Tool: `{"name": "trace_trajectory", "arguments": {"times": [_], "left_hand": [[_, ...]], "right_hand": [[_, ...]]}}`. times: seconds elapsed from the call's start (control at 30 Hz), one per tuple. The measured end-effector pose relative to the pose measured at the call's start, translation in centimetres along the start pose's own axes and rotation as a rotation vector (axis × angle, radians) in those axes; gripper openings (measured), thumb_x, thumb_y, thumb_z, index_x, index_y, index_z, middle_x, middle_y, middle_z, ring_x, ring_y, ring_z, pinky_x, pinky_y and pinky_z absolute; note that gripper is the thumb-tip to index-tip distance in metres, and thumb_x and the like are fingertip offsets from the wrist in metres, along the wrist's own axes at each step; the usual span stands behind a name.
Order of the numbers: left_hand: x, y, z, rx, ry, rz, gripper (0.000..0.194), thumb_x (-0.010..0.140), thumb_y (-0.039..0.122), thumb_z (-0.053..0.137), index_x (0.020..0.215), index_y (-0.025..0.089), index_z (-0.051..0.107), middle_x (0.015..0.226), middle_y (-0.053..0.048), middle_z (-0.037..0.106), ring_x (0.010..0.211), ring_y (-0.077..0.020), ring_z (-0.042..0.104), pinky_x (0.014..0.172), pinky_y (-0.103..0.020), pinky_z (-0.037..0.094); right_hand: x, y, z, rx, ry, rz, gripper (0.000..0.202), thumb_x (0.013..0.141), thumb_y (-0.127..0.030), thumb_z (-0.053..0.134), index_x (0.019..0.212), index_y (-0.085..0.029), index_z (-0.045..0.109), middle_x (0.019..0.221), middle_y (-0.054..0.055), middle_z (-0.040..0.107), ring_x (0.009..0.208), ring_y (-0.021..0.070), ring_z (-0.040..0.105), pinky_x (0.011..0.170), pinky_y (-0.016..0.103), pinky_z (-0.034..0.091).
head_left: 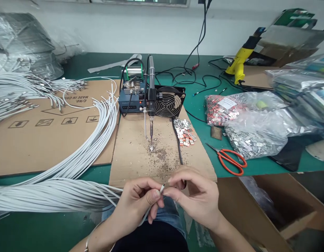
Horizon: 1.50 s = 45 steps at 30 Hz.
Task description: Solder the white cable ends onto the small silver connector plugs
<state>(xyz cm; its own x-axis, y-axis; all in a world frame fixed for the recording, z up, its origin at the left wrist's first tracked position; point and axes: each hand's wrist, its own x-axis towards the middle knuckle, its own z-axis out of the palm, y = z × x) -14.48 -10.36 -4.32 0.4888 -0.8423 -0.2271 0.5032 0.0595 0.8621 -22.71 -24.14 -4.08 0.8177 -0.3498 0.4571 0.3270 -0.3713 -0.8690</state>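
My left hand is closed, with thumb and fingers pinching a white cable close to its cut end. A small dark tip shows at that end, and the cable runs down below the palm. Right beside the tip, my right hand has its thumb and index finger curved and slightly apart. The thumb seems to touch the cable end, though I cannot be sure; nothing shows held in that hand. A thick bundle of white cables lies to the left of my hands. Beyond them, a soldering iron points down in its stand.
Behind the cardboard mat stand a blue soldering unit, a solder spool and a black fan. USB connectors lie at its right, near orange-handled scissors and bagged metal parts. A yellow heat gun stands farther back.
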Motion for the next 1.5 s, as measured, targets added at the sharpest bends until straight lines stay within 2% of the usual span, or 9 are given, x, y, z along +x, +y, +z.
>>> {"name": "trace_trajectory", "arguments": {"times": [0.13, 0.37, 0.7, 0.83, 0.93, 1.07, 1.13, 1.3, 1.5], "left_hand": [[0.1, 0.1, -0.1, 0.053, 0.019, -0.037, 0.034, 0.071, 0.044, 0.071, 0.064, 0.013, 0.061, 0.049, 0.002, 0.054, 0.032, -0.0049, 0.042, 0.031, -0.015, 0.035], [-0.3, 0.5, -0.3, 0.185, 0.051, -0.04, 0.03, 0.076, 0.04, 0.066, 0.067, 0.012, 0.065, 0.053, 0.001, 0.056, 0.039, -0.0047, 0.045, 0.036, -0.013, 0.038], [0.2, -0.3, 0.9, -0.069, -0.012, 0.074, 0.029, 0.079, 0.036, 0.067, 0.062, 0.013, 0.061, 0.043, 0.004, 0.05, 0.033, -0.002, 0.041, 0.035, -0.01, 0.035], [0.0, -0.2, 0.7, -0.063, -0.004, 0.11, 0.02, 0.08, 0.032, 0.065, 0.07, 0.015, 0.066, 0.052, 0.003, 0.056, 0.035, -0.0022, 0.045, 0.036, -0.01, 0.038], [-0.2, -0.5, -0.2, -0.012, 0.007, 0.201, 0.012, 0.085, 0.025, 0.06, 0.08, 0.018, 0.069, 0.061, 0.002, 0.061, 0.037, -0.0027, 0.049, 0.038, -0.011, 0.04], [-0.4, -0.7, -0.7, 0.261, 0.09, 0.419, 0.014, 0.086, 0.014, 0.055, 0.086, 0.02, 0.068, 0.059, 0.003, 0.059, 0.044, -0.0062, 0.055, 0.047, -0.016, 0.046], [-0.3, -0.6, -0.6, 0.442, 0.123, 0.522, 0.016, 0.085, 0.01, 0.055, 0.088, 0.019, 0.068, 0.058, 0.003, 0.056, 0.046, -0.0077, 0.056, 0.049, -0.017, 0.045], [-0.1, -0.3, -0.5, 0.747, 0.154, 0.72, 0.02, 0.083, 0.004, 0.054, 0.094, 0.016, 0.065, 0.06, 0.001, 0.056, 0.051, -0.009, 0.054, 0.049, -0.018, 0.044], [-0.3, -0.1, -0.8, 0.82, 0.137, 0.741, 0.019, 0.084, 0.004, 0.053, 0.095, 0.015, 0.064, 0.059, 0.001, 0.054, 0.051, -0.0091, 0.053, 0.05, -0.019, 0.043]], "right_hand": [[0.7, 0.0, -0.4, 0.181, -0.197, 0.301, 0.005, 0.073, -0.018, 0.069, 0.077, -0.016, 0.068, 0.06, 0.0, 0.057, 0.05, 0.0099, 0.043, 0.045, 0.022, 0.036], [1.9, -0.7, -1.5, 0.14, -0.321, 0.398, 0.011, 0.074, -0.02, 0.069, 0.065, -0.014, 0.067, 0.05, -0.002, 0.048, 0.046, 0.008, 0.038, 0.04, 0.02, 0.028], [0.6, 0.6, 3.3, 0.936, 0.131, 0.451, 0.023, 0.064, -0.022, 0.077, 0.053, -0.017, 0.057, 0.047, -0.003, 0.048, 0.043, 0.0087, 0.043, 0.04, 0.018, 0.034], [1.2, 0.7, 2.8, 1.086, 0.184, 0.428, 0.024, 0.068, -0.024, 0.074, 0.055, -0.018, 0.056, 0.046, -0.005, 0.039, 0.043, 0.0074, 0.036, 0.041, 0.017, 0.032], [1.3, 0.7, 1.1, 0.808, 0.202, 0.293, 0.014, 0.074, -0.021, 0.071, 0.063, -0.019, 0.062, 0.051, -0.004, 0.045, 0.048, 0.0082, 0.039, 0.046, 0.019, 0.034], [0.9, 0.1, 0.0, 0.215, -0.045, 0.235, 0.01, 0.074, -0.009, 0.068, 0.077, -0.019, 0.069, 0.064, 0.001, 0.061, 0.059, 0.0116, 0.051, 0.052, 0.023, 0.037], [0.8, -0.3, 0.1, 0.079, -0.052, 0.195, 0.009, 0.073, -0.011, 0.069, 0.074, -0.019, 0.068, 0.062, 0.0, 0.062, 0.058, 0.011, 0.049, 0.051, 0.023, 0.036], [0.9, -0.8, 0.5, 0.022, 0.003, 0.187, 0.009, 0.073, -0.013, 0.07, 0.07, -0.018, 0.064, 0.062, -0.001, 0.061, 0.06, 0.0115, 0.049, 0.054, 0.024, 0.037], [0.9, -0.6, 0.2, 0.073, -0.01, 0.199, 0.009, 0.073, -0.012, 0.07, 0.07, -0.018, 0.064, 0.063, 0.0, 0.061, 0.062, 0.0143, 0.052, 0.054, 0.026, 0.038]]}}
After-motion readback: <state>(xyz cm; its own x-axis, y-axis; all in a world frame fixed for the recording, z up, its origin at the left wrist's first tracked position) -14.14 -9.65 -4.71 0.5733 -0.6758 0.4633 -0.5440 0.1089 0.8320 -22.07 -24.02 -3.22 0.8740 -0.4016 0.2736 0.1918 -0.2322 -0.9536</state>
